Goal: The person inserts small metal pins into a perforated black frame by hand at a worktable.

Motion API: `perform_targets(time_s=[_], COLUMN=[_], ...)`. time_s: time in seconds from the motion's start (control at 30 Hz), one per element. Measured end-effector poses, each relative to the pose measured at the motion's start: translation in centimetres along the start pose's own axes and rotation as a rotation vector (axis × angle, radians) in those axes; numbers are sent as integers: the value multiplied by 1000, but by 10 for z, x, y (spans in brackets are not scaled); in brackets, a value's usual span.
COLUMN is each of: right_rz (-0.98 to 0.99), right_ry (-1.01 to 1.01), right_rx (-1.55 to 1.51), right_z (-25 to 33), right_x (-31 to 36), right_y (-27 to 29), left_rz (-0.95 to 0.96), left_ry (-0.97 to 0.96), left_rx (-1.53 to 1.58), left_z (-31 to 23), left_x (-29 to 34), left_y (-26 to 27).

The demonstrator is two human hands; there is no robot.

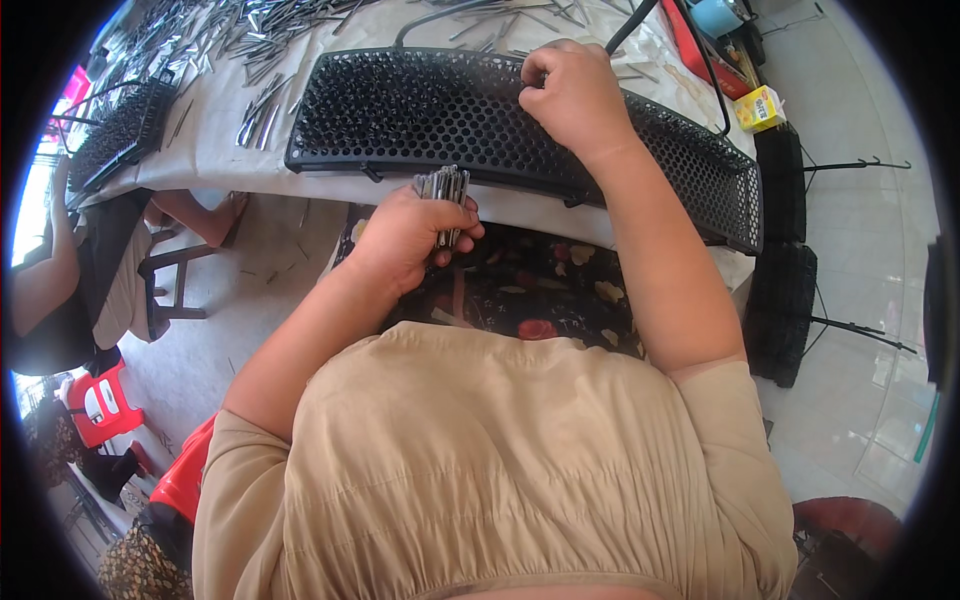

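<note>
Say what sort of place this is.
Probably a workshop: loose silver metal strips spread over a white-covered table, a long black perforated tray, and another person at left.

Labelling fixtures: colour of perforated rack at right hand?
The rack is black; clearest in head view.

Right forearm (665,240) and black handle (632,26) flank free room over the rack's right end (712,180).
</note>
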State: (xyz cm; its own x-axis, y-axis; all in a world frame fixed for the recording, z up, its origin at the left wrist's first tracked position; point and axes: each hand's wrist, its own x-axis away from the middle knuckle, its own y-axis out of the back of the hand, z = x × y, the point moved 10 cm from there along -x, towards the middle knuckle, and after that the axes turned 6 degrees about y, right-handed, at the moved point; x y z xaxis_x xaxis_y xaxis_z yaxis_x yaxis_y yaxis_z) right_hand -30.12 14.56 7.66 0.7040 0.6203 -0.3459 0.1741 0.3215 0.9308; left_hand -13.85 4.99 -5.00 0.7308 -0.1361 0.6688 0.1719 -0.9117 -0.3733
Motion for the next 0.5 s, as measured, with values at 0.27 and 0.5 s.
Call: perform_targets(time_s=[0.27, 0.5], right_rz=[-71, -38], right_ry=[26, -24], right_rx=[-269, -265], right_z=[-11, -7], right_x=[0, -2], right_y=[-4, 0], left_rz=[1, 15], left_ry=[-12, -2], left_rx=[5, 15], left_z=[-1, -1], left_x=[1, 0], left_y=[1, -1])
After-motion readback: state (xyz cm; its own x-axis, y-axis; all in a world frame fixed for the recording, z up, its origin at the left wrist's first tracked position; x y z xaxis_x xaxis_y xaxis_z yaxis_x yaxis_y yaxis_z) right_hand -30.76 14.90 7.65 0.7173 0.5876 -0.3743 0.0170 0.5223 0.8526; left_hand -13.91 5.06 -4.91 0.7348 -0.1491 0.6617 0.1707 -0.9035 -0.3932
